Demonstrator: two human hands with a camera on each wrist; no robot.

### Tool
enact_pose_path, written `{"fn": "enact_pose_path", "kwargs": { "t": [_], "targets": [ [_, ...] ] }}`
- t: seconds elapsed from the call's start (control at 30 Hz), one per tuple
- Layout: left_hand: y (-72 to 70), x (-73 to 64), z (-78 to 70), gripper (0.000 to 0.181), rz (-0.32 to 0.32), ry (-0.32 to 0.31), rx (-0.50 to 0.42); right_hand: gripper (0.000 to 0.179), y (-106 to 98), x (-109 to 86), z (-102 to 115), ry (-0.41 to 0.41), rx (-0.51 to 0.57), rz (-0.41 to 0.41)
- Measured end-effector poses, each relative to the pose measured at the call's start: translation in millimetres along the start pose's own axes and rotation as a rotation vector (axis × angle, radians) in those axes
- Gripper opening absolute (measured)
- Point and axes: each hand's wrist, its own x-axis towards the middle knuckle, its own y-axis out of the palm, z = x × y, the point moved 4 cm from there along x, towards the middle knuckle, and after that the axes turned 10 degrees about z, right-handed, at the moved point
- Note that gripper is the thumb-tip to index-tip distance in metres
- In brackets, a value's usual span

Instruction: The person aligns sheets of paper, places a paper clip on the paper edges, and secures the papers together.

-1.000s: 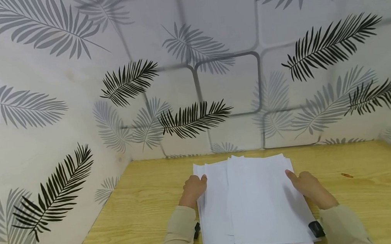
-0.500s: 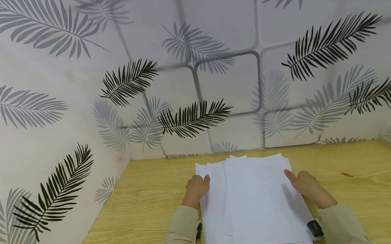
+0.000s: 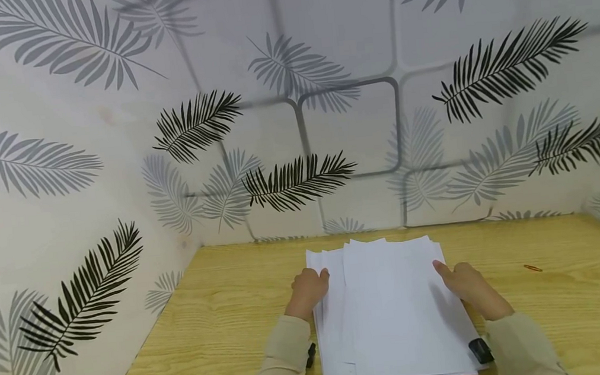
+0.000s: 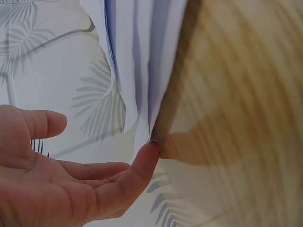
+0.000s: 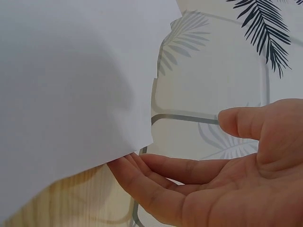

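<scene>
A loose stack of white paper sheets (image 3: 396, 310) lies on the wooden table, its edges uneven and fanned out. My left hand (image 3: 309, 291) is at the stack's left side. In the left wrist view its fingertips touch the edges of several sheets (image 4: 142, 61), while the thumb stays apart from them. On the opposite side is my right hand (image 3: 469, 289). The right wrist view shows its fingertips against the edge of the sheets (image 5: 71, 94), partly hidden under it, with the thumb raised away from the paper.
An orange paper clip (image 3: 533, 268) lies on the table (image 3: 225, 313) to the right of the stack. Behind the table rises a wall (image 3: 366, 205) with a leaf pattern. Each wrist carries a small black device (image 3: 480, 351).
My left hand has moved to the right, and the left-hand sheets have slid inward with it. The right hand has shifted slightly left. The stack is narrower now.
</scene>
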Motion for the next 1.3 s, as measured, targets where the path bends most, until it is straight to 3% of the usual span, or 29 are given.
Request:
{"fn": "enact_pose_path", "kwargs": {
  "t": [0.43, 0.93, 1.3],
  "targets": [
    [6.4, -0.9, -2.5, 0.049, 0.018, -0.012, -0.026, 0.073, 4.8, 3.5, -0.1, -0.005, 0.016, 0.008],
    [8.8, -2.5, -9.8, 0.049, 0.024, 0.02, -0.02, 0.072, 6.3, 4.4, 2.9, -0.026, 0.023, 0.004],
    [14.8, 2.1, -12.6, 0.05, 0.038, -0.012, -0.005, 0.072, 7.4, 1.3, 7.3, -0.022, 0.038, 0.015]
  ]
}}
